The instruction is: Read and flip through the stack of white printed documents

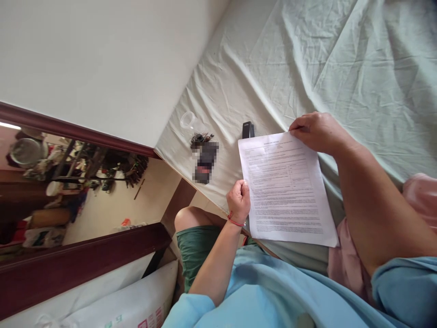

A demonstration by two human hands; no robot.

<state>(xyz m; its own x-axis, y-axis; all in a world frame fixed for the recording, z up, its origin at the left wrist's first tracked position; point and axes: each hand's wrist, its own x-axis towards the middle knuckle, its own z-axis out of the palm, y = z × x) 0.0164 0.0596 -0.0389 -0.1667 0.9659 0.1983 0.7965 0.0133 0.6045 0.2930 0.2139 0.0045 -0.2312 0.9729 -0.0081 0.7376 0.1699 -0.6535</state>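
Fingers (302, 122) of the right hand (322, 133) pinch the upper right corner of a white rectangular paper sheet (283, 196) printed with lines of small dark text, and those of the left hand (238, 200) curl closed with the thumb at its left edge, pinching it there; the undersides of both grips are hidden. Farthest left of the sheet, a dark red wooden frame (85, 255) borders a view of cluttered household goods, with a round grey metal vessel (29, 150) among them. Below that frame, well to the sheet's lower left, lies a white sack with red and green printing (136, 303). Nearer the sheet, on its left, a clear plastic cup (187, 120) lies tipped over, a tangled dark bundle (201, 140) just beside it, and a dark pixelated object (206, 159) below the bundle. A thin red bracelet (235, 222) circles the left wrist, close to the sheet's left edge. Just above the sheet's upper left corner, a narrow black stapler-like object (248, 130) shows in part. Pale green wrinkled cloth (266, 86) spreads under and beyond the sheet. Soft pink fabric (348, 255) sits by the sheet's lower right corner.
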